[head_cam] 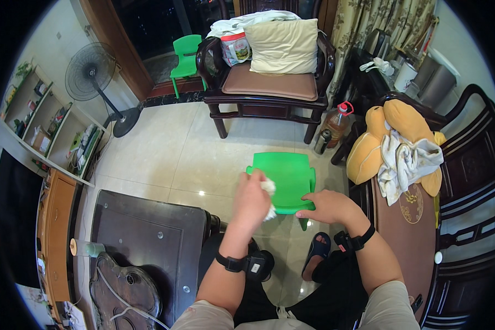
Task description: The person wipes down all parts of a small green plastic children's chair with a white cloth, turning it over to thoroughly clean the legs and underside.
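In front of me on the floor stands a small green plastic chair [288,175]. My left hand [252,197] is closed around a crumpled white cloth [269,187] at the chair's left side. Part of the cloth is hidden behind the fingers. My right hand [329,206] holds the near right corner of the chair, with thumb and fingers spread around its edge.
A dark wooden table [148,222] with a carved tea tray [126,288] is at my left. On my right, a wooden bench [404,247] holds an orange plush toy [365,159]. Ahead are a wooden armchair [268,101], an oil bottle [337,123] and a standing fan [91,74].
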Action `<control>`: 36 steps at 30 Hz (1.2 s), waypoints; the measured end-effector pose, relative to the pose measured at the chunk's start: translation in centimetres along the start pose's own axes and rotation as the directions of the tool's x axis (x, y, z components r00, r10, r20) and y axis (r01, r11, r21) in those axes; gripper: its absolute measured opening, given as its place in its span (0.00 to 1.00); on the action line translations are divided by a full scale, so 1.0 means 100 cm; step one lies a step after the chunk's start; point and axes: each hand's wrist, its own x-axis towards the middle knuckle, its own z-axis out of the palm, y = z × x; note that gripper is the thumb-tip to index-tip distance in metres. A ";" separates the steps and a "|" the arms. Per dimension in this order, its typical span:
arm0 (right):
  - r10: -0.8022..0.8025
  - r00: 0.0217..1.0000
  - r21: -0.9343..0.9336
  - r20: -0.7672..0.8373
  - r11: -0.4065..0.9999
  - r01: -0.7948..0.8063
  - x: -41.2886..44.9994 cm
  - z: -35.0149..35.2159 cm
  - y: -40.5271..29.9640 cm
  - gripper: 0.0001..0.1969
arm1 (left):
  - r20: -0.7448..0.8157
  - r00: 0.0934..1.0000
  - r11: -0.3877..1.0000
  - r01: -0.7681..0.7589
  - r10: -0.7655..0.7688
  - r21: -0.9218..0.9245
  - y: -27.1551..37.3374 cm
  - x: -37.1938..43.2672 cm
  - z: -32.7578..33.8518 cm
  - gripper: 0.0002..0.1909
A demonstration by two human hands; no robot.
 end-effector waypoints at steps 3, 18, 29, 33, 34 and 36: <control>-0.004 1.000 0.011 -0.009 1.000 0.004 -0.001 0.000 0.001 0.39 | -0.074 0.991 0.987 0.122 -0.114 0.102 -0.008 0.009 -0.011 0.13; -0.006 1.000 -0.028 0.005 1.000 0.007 0.003 0.007 -0.002 0.38 | 0.263 0.963 0.993 -0.036 0.065 -0.113 0.013 0.001 0.019 0.15; 0.007 0.992 -0.065 0.128 0.998 0.001 -0.003 -0.013 -0.025 0.31 | 0.290 0.951 0.865 0.056 0.106 -0.498 -0.001 -0.001 0.056 0.14; -0.313 0.947 0.346 -0.067 0.883 0.316 0.002 -0.007 0.028 0.36 | 0.319 0.946 0.484 0.251 0.060 -0.838 0.023 -0.002 0.043 0.17; -0.318 0.939 0.400 -0.132 0.850 0.343 0.003 -0.013 0.035 0.39 | 0.328 0.944 0.283 0.303 0.042 -0.910 0.030 -0.002 0.036 0.18; -0.318 0.928 0.447 -0.195 0.813 0.373 0.003 -0.016 0.035 0.43 | 0.240 0.970 0.240 0.224 0.039 -0.945 0.034 -0.002 0.037 0.19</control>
